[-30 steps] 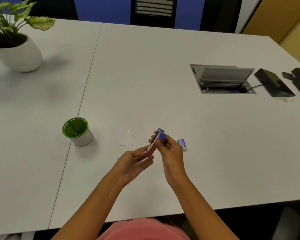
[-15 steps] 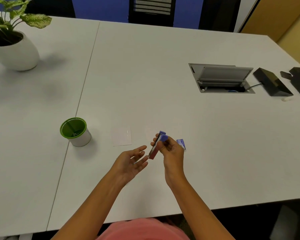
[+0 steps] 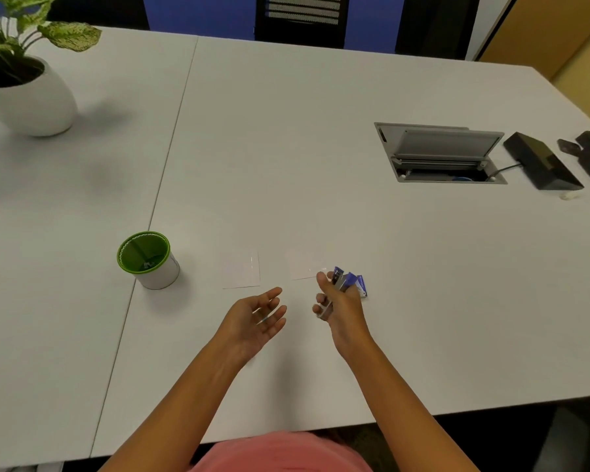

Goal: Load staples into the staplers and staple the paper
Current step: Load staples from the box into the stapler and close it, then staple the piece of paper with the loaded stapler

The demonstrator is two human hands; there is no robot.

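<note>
Left hand [image 3: 252, 321] has let go, open; right hand [image 3: 339, 303] grips stapler [image 3: 344, 280] just beside paper [image 3: 304, 265]; box [image 3: 363, 286] lettering unreadable.

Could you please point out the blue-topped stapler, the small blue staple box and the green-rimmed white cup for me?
Blue-topped stapler [image 3: 346, 279]: head view, on its blue upper end.
Small blue staple box [image 3: 363, 286]: head view, on its visible side face.
Green-rimmed white cup [image 3: 162, 275]: head view, on its white outer wall.

light: even, bright | shadows: soft beside cup [image 3: 148, 259] | hands: motion-blurred | edges: wide-angle bowing
</note>
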